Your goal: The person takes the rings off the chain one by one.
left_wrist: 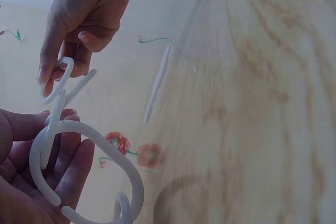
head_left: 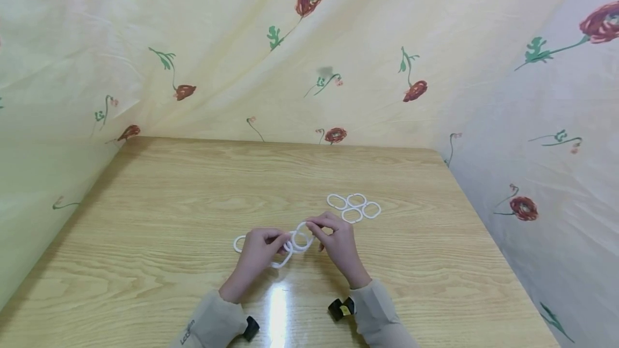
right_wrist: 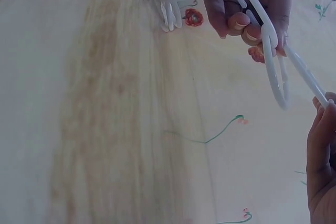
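Over the light wooden table (head_left: 193, 187), the left hand (head_left: 258, 248) grips the short chain of white plastic C-rings (head_left: 285, 251) while the right hand (head_left: 338, 240) pinches its end ring (head_left: 303, 236) (four spare rings (head_left: 354, 207) lie nearby); a loose pinch could let it spring off.

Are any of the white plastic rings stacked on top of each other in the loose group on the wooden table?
No, the four loose white plastic rings lie flat, side by side.

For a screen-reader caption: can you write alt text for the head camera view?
Two hands, left hand and right hand, hold a chain of white plastic rings just above a wooden table. Four loose rings lie clustered beyond the right hand; a floral curtain hangs behind.
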A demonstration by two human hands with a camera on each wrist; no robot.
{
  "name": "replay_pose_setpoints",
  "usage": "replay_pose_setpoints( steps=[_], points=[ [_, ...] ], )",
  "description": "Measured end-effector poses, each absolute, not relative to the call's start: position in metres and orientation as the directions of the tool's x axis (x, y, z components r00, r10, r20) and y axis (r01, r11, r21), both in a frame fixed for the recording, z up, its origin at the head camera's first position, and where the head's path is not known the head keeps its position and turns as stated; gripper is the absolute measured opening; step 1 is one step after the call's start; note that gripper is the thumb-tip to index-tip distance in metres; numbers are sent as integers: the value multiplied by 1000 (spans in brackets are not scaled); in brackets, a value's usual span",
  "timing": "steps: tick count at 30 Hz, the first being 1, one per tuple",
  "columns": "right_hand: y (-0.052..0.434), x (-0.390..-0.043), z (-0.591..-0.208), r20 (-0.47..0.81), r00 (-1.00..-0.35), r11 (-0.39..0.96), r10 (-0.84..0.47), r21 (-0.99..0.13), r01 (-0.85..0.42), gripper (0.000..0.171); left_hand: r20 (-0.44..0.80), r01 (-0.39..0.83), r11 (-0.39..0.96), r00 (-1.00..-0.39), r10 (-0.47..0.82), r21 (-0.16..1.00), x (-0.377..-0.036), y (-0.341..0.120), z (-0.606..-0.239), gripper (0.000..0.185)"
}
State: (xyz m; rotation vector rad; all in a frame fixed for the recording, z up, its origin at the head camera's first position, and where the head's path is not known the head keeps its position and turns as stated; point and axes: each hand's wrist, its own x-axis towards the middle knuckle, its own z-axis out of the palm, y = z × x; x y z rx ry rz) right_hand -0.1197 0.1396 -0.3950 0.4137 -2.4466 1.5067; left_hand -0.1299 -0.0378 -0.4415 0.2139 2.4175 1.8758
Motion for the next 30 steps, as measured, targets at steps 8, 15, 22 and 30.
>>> replay_pose_setpoints(
  steps=[8, 15, 22, 30],
  points=[
    [139, -121, -396, 267, -963, 403, -40, -877, -260, 9, 61, 99, 237, -984, 165, 966, -130, -39, -444, 16],
    [146, -134, -420, 255, -966, 345, 29, -910, -230, 9, 59, 97, 237, -985, 161, 967, -130, -39, -444, 16],
    [151, -140, -431, 280, -957, 331, 70, -912, -243, 10, 18, 51, 217, -989, 149, 975, -130, -39, -442, 17],
    [154, -142, -431, 250, -962, 328, 105, -922, -204, 12, 21, 51, 203, -988, 151, 978, -130, -40, -443, 17]
  ],
)
